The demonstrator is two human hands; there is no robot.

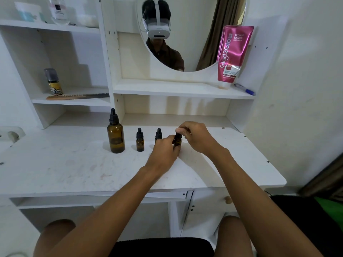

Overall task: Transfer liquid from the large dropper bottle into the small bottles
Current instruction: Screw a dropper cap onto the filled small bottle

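Note:
A large amber dropper bottle (115,135) with a black cap stands on the white dresser top (78,169). To its right stand three small amber bottles in a row. The first small bottle (140,140) stands free. The second small bottle (158,134) is half hidden behind my left hand (164,152). My left hand grips the body of the third small bottle (177,141). My right hand (194,136) pinches that bottle's black dropper cap from above.
A pink tube (234,54) and a blue pen (244,89) rest on the shelf under the round mirror (202,34). A spray can (53,82) and a comb (78,96) sit in the left cubby. The dresser's front edge runs just beyond my knees.

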